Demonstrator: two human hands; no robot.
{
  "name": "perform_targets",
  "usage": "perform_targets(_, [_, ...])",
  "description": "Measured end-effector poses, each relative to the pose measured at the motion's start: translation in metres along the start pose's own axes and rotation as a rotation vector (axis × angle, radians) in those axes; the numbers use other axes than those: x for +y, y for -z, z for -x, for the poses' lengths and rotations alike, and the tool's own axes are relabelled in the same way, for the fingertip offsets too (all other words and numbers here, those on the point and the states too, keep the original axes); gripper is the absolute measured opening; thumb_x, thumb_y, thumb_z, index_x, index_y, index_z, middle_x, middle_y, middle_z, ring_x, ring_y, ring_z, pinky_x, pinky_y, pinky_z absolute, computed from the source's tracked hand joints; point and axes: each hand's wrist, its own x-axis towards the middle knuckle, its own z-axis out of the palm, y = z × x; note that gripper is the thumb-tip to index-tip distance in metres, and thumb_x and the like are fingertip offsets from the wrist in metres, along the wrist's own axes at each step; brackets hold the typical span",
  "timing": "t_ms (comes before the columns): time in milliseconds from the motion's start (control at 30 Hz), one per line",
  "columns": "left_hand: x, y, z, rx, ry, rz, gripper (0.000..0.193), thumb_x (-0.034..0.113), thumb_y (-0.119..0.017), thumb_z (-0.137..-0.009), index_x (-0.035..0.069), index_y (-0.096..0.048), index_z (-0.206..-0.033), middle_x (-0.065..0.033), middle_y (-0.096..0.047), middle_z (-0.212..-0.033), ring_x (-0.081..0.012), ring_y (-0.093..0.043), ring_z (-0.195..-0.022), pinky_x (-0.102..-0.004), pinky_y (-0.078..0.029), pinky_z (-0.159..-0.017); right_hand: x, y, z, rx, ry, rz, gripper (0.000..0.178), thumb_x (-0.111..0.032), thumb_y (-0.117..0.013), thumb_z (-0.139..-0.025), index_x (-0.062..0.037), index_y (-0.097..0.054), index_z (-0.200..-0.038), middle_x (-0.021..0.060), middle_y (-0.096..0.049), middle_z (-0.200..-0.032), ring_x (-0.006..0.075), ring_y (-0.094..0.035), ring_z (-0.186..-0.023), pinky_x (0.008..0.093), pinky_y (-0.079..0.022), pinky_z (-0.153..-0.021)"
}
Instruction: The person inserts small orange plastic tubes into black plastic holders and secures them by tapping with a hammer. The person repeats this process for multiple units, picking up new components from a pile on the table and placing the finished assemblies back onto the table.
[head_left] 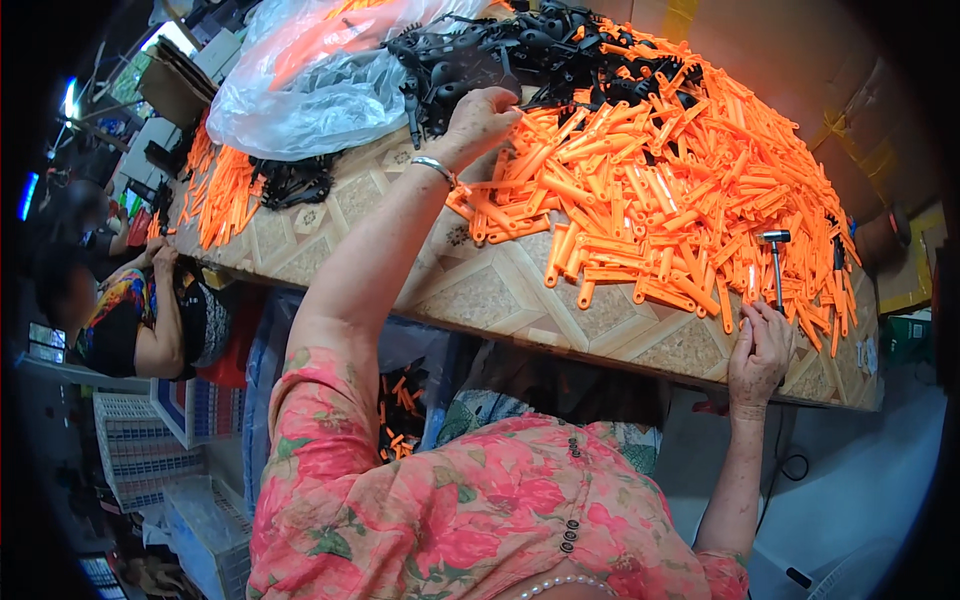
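A large heap of orange plastic handles [650, 190] covers much of the table. My left hand [482, 122], a bracelet at its wrist, reaches to where the orange heap meets a pile of black plastic parts [455, 70]. Its fingers are curled together, and what lies between them is hidden. At the table's front edge, on the right, my right hand [762, 350] is closed around the lower shaft of a small hammer [776, 262]. The hammer's dark head points away from me, over the orange handles.
A clear plastic bag [310, 90] lies at the back left, beside a smaller orange pile [225, 195]. Another person [150, 310] sits at the table's left. Below the table edge is a lined container [435, 400] holding black and orange pieces. Cardboard [800, 70] stands behind the heap.
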Motion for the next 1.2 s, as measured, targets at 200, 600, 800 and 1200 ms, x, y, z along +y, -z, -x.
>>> perform_targets(200, [0.028,-0.044,-0.031,0.106,-0.33,-0.316,0.038,0.021,-0.069,-0.086,0.002,-0.064,-0.119,-0.0129,-0.071,-0.107,-0.0243,-0.069,-0.093,-0.0345,-0.054,-0.083,-0.003,0.004,-0.002,-0.002,-0.011,0.012,0.02,-0.006,-0.059,-0.086,-0.0036,-0.071,-0.102,0.0121,-0.066,-0.106,0.0296,-0.058,-0.105,0.0438,-0.039,-0.099])
perform_targets(600, [0.047,-0.074,-0.053,0.172,-0.305,-0.606,0.027,0.021,-0.065,-0.08,0.017,-0.076,-0.105,-0.0096,-0.074,-0.086,-0.023,-0.071,-0.082,-0.0362,-0.056,-0.077,-0.005,0.006,-0.004,-0.004,-0.025,-0.018,0.019,-0.005,-0.059,-0.086,-0.0036,-0.07,-0.102,0.0109,-0.067,-0.103,0.0286,-0.061,-0.099,0.046,-0.039,-0.098])
perform_targets(800, [0.046,-0.062,-0.035,0.312,-0.365,-0.288,0.02,0.012,-0.059,-0.082,0.01,-0.073,-0.097,-0.0092,-0.073,-0.084,-0.0211,-0.072,-0.078,-0.0317,-0.055,-0.072,-0.002,0.004,-0.003,0.024,-0.01,-0.015,0.019,-0.005,-0.059,-0.087,-0.004,-0.07,-0.102,0.0099,-0.067,-0.102,0.0288,-0.061,-0.099,0.0463,-0.039,-0.099])
perform_targets(1200, [0.058,-0.072,-0.023,0.35,-0.375,-0.282,0.011,0.014,-0.068,-0.081,0.013,-0.075,-0.089,-0.0048,-0.071,-0.073,-0.0183,-0.069,-0.067,-0.0302,-0.053,-0.063,-0.004,0.003,-0.003,0.041,-0.014,-0.013,0.017,-0.006,-0.06,-0.087,-0.0042,-0.07,-0.1,0.0092,-0.067,-0.102,0.0282,-0.06,-0.098,0.044,-0.041,-0.098])
